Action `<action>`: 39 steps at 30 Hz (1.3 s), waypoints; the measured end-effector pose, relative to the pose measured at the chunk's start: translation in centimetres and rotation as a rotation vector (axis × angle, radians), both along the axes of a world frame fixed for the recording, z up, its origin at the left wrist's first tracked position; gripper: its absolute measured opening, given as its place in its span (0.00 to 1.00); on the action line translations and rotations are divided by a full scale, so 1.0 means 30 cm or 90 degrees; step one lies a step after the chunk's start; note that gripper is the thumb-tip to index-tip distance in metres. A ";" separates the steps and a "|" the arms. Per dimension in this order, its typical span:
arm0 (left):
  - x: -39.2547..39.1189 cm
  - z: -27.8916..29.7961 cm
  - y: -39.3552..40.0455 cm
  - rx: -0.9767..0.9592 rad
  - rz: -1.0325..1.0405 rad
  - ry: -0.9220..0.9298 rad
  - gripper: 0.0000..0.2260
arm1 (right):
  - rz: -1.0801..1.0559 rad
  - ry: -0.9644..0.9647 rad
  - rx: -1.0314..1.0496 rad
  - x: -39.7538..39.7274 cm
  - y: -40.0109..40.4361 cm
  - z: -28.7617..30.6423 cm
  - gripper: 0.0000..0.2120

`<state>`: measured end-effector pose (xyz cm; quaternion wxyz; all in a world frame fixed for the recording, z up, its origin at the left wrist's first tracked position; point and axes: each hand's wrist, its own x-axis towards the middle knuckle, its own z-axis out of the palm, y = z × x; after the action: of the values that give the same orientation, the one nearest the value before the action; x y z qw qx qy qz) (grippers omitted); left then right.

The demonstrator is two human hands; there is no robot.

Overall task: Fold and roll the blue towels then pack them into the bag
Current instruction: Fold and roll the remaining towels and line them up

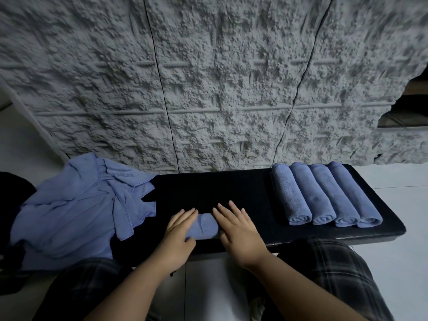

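Note:
A small blue towel roll [205,227] lies crosswise on the black bench [208,191] near its front edge. My left hand [179,230] rests flat on the roll's left part, fingers straight, thumb at the near side. My right hand [236,230] lies flat over its right end, fingers spread and pointing away. Several finished blue rolls [324,195] lie side by side on the right of the bench. A heap of loose blue towels [78,212] covers the bench's left end. No bag can be made out.
A rough grey textured wall [208,77] rises directly behind the bench. Pale floor tiles [400,205] show at the right. My knees in dark plaid shorts [324,269] sit under the front edge. A dark shape [11,188] lies at the far left.

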<state>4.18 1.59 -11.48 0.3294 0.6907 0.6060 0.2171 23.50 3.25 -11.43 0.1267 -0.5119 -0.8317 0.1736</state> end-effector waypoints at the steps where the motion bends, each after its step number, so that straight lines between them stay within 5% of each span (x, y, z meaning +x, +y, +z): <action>1: -0.009 0.002 -0.006 -0.006 0.006 -0.026 0.30 | -0.022 0.009 0.021 -0.003 -0.011 -0.001 0.31; 7: -0.042 0.006 -0.066 -0.039 0.115 -0.176 0.22 | -0.134 0.070 0.171 -0.010 -0.026 0.014 0.13; 11: 0.008 0.008 -0.090 -0.050 0.123 -0.251 0.19 | -0.167 0.115 0.053 -0.021 -0.036 0.049 0.11; 23: 0.203 -0.017 -0.056 -0.156 -0.006 -0.282 0.27 | -0.227 0.024 -0.095 -0.025 -0.034 0.044 0.25; 28: 0.165 -0.021 -0.084 -0.108 0.047 -0.212 0.24 | -0.306 0.050 -0.017 0.042 0.029 0.045 0.27; 39: 0.053 -0.015 -0.111 -0.179 0.202 -0.355 0.20 | -0.397 0.037 0.042 0.150 0.080 0.021 0.26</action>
<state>5.77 -1.74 -11.93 0.5367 0.4496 0.6164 0.3604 28.00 5.65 -10.79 0.2140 -0.7329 -0.6356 0.1140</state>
